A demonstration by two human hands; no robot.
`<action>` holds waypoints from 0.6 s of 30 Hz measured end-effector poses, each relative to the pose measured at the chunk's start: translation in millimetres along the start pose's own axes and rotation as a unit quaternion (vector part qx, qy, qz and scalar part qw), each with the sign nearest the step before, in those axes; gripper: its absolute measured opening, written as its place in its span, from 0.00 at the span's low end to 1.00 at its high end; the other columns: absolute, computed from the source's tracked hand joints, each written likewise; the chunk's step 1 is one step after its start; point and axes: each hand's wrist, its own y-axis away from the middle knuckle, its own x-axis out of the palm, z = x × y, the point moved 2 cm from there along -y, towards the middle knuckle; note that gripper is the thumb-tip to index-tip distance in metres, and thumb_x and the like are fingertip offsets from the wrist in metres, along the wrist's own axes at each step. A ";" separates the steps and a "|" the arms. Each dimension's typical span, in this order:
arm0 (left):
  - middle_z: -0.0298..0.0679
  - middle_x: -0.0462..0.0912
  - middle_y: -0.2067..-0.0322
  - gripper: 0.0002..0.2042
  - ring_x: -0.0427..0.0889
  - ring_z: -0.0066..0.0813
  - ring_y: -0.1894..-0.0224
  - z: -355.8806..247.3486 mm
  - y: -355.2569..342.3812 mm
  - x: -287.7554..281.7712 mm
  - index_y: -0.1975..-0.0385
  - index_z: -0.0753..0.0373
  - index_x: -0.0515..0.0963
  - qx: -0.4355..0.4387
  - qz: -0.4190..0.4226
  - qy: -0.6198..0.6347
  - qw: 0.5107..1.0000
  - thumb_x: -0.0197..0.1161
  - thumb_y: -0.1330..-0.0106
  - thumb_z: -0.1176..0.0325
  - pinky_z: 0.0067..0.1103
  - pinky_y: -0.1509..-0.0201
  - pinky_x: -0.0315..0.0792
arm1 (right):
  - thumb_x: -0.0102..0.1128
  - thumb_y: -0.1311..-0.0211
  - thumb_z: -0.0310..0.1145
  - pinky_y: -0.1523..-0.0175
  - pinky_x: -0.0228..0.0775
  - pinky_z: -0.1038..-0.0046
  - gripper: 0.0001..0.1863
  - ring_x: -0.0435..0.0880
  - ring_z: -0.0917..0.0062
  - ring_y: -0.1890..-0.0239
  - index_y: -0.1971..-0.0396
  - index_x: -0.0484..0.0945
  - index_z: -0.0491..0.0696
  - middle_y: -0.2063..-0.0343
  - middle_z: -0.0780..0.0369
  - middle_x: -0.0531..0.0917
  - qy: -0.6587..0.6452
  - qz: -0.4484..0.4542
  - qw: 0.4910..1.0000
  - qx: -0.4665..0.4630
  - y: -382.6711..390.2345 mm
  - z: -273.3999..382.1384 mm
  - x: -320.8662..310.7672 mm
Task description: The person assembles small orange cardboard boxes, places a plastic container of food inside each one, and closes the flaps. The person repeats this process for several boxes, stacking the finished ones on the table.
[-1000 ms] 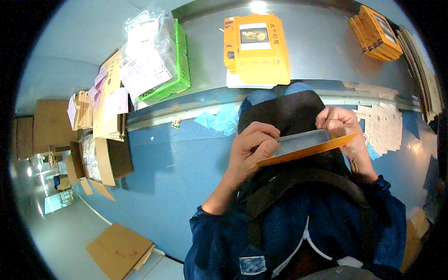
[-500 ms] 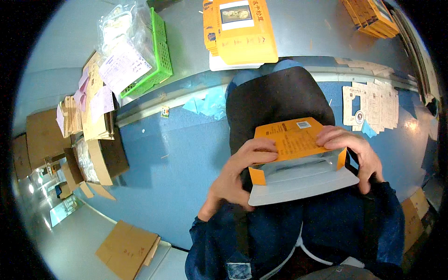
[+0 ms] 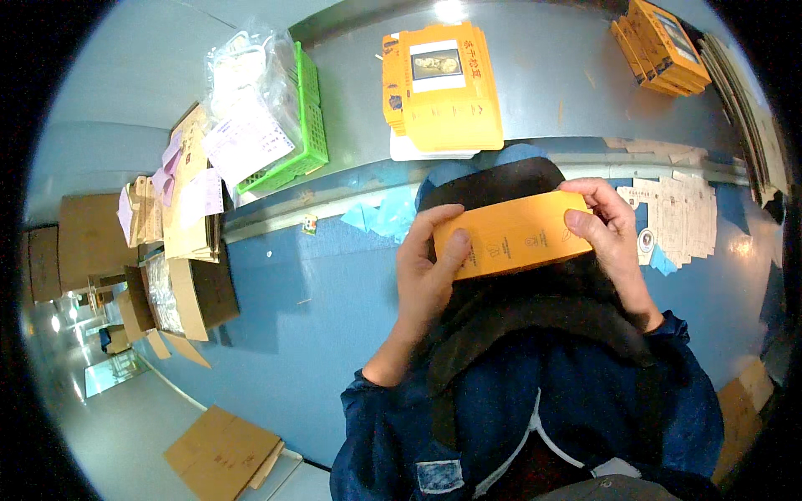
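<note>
An orange carton [image 3: 514,235] is held level over my lap, its closed narrow side facing up at me. My left hand [image 3: 428,265] grips its left end, thumb on the upper face and fingers round the far edge. At the other end my right hand [image 3: 608,242] has the same kind of hold, thumb near the corner. Whether anything is inside the carton cannot be seen. Beyond it, on the metal table [image 3: 543,92], lies a stack of flat orange cartons [image 3: 447,92] with a picture on the top one.
Several made-up orange boxes [image 3: 660,50] stand at the table's far right. A green basket [image 3: 311,108] with clear bags [image 3: 251,71] is at the left, near cardboard sheets [image 3: 190,221] and an open cardboard box [image 3: 205,292]. Papers [image 3: 681,217] and blue scraps [image 3: 384,213] lie on the blue floor.
The carton's open end with its pale flap, facing me before, is no longer visible; a closed orange side shows instead. Both hands have shifted up and away from my body with it.
</note>
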 end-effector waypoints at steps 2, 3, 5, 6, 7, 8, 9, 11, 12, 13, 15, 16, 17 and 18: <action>0.43 0.72 0.59 0.20 0.73 0.32 0.58 2.0 -0.7 -9.1 0.56 0.67 0.71 0.102 0.020 -0.117 0.988 0.62 0.45 0.62 0.24 0.54 0.68 | 0.58 0.49 0.30 0.55 0.66 0.77 0.16 0.76 0.77 0.61 0.59 0.72 0.43 0.64 0.60 0.78 0.130 -0.018 0.981 -0.143 4.3 9.6 -0.3; 0.45 0.72 0.57 0.23 0.72 0.35 0.56 5.8 -0.2 -13.5 0.55 0.67 0.71 0.209 0.027 -0.172 0.962 0.64 0.47 0.59 0.26 0.53 0.68 | 0.60 0.50 0.31 0.55 0.67 0.76 0.17 0.76 0.76 0.60 0.59 0.73 0.43 0.63 0.59 0.78 0.192 -0.027 0.958 -0.212 7.5 13.7 0.6; 0.47 0.71 0.56 0.30 0.72 0.39 0.55 3.9 2.9 -13.8 0.54 0.67 0.71 0.329 0.046 -0.224 0.916 0.68 0.53 0.52 0.28 0.52 0.68 | 0.70 0.62 0.39 0.53 0.68 0.68 0.27 0.77 0.62 0.59 0.60 0.73 0.42 0.61 0.54 0.77 0.273 -0.002 0.906 -0.325 13.5 35.2 10.1; 0.48 0.71 0.56 0.33 0.72 0.41 0.55 -1.1 3.5 -11.5 0.54 0.67 0.71 0.347 0.060 -0.224 0.909 0.69 0.56 0.49 0.28 0.52 0.68 | 0.71 0.64 0.41 0.54 0.69 0.67 0.28 0.77 0.61 0.60 0.61 0.74 0.42 0.60 0.54 0.76 0.279 -0.013 0.893 -0.353 15.0 33.3 14.5; 0.49 0.71 0.56 0.36 0.72 0.43 0.55 -3.1 4.2 -10.0 0.54 0.67 0.71 0.365 0.073 -0.223 0.901 0.70 0.60 0.46 0.29 0.52 0.68 | 0.72 0.66 0.42 0.55 0.69 0.66 0.30 0.76 0.59 0.60 0.62 0.74 0.42 0.60 0.54 0.76 0.285 -0.023 0.879 -0.381 16.7 30.6 17.0; 0.49 0.70 0.56 0.40 0.72 0.42 0.54 -2.5 4.7 -11.1 0.54 0.68 0.71 0.376 0.060 -0.240 0.893 0.71 0.66 0.44 0.29 0.51 0.68 | 0.72 0.66 0.43 0.55 0.69 0.65 0.30 0.76 0.60 0.61 0.62 0.74 0.41 0.61 0.54 0.76 0.305 -0.029 0.865 -0.398 14.7 30.2 16.6; 0.49 0.71 0.57 0.39 0.72 0.41 0.55 -4.8 5.0 -11.2 0.55 0.68 0.71 0.378 0.055 -0.251 0.889 0.72 0.66 0.45 0.29 0.53 0.69 | 0.72 0.67 0.44 0.56 0.69 0.65 0.31 0.76 0.60 0.62 0.62 0.74 0.41 0.62 0.54 0.76 0.325 -0.035 0.849 -0.415 10.5 29.7 15.2; 0.49 0.72 0.59 0.37 0.74 0.41 0.58 -12.6 3.8 -9.7 0.56 0.67 0.72 0.386 0.046 -0.271 0.881 0.73 0.65 0.48 0.28 0.56 0.70 | 0.72 0.67 0.46 0.57 0.69 0.65 0.30 0.76 0.61 0.63 0.65 0.75 0.41 0.64 0.55 0.77 0.353 -0.050 0.827 -0.435 8.4 29.7 15.2; 0.48 0.73 0.61 0.36 0.75 0.40 0.59 -11.2 2.8 -9.1 0.58 0.67 0.73 0.389 0.042 -0.283 0.875 0.74 0.65 0.49 0.28 0.57 0.71 | 0.72 0.68 0.46 0.58 0.69 0.65 0.29 0.76 0.61 0.64 0.67 0.75 0.42 0.66 0.56 0.77 0.361 -0.060 0.821 -0.439 8.0 29.2 16.1; 0.48 0.75 0.63 0.34 0.76 0.40 0.61 -7.0 2.5 -8.7 0.59 0.67 0.74 0.393 0.038 -0.295 0.870 0.74 0.65 0.50 0.27 0.59 0.72 | 0.72 0.68 0.47 0.59 0.69 0.65 0.28 0.75 0.62 0.66 0.69 0.75 0.42 0.67 0.56 0.77 0.369 -0.070 0.814 -0.442 7.8 29.4 16.5; 0.46 0.77 0.67 0.31 0.77 0.39 0.64 2.1 6.2 -10.7 0.62 0.66 0.74 0.406 0.019 -0.305 0.861 0.75 0.64 0.52 0.26 0.62 0.73 | 0.72 0.66 0.46 0.60 0.69 0.66 0.25 0.75 0.63 0.68 0.74 0.75 0.43 0.71 0.57 0.76 0.361 -0.071 0.801 -0.473 12.2 26.9 14.1; 0.46 0.77 0.69 0.30 0.77 0.38 0.66 5.8 8.5 -12.3 0.63 0.66 0.75 0.418 0.006 -0.301 0.857 0.75 0.64 0.53 0.26 0.64 0.73 | 0.71 0.66 0.46 0.61 0.69 0.66 0.23 0.75 0.63 0.69 0.76 0.74 0.43 0.73 0.58 0.76 0.358 -0.071 0.793 -0.487 13.5 26.0 13.4; 0.45 0.77 0.70 0.29 0.78 0.38 0.68 7.0 8.7 -12.7 0.64 0.66 0.75 0.431 -0.005 -0.294 0.853 0.75 0.64 0.55 0.25 0.65 0.74 | 0.71 0.65 0.45 0.61 0.69 0.66 0.22 0.74 0.64 0.70 0.77 0.74 0.44 0.74 0.58 0.76 0.356 -0.074 0.796 -0.484 10.8 26.9 15.1; 0.45 0.78 0.71 0.20 0.77 0.36 0.68 4.2 6.3 -11.3 0.69 0.66 0.75 0.407 -0.008 -0.267 0.874 0.73 0.58 0.60 0.25 0.65 0.73 | 0.71 0.64 0.45 0.62 0.68 0.67 0.21 0.74 0.64 0.70 0.79 0.73 0.44 0.75 0.59 0.76 0.353 -0.077 0.798 -0.482 5.6 28.7 18.4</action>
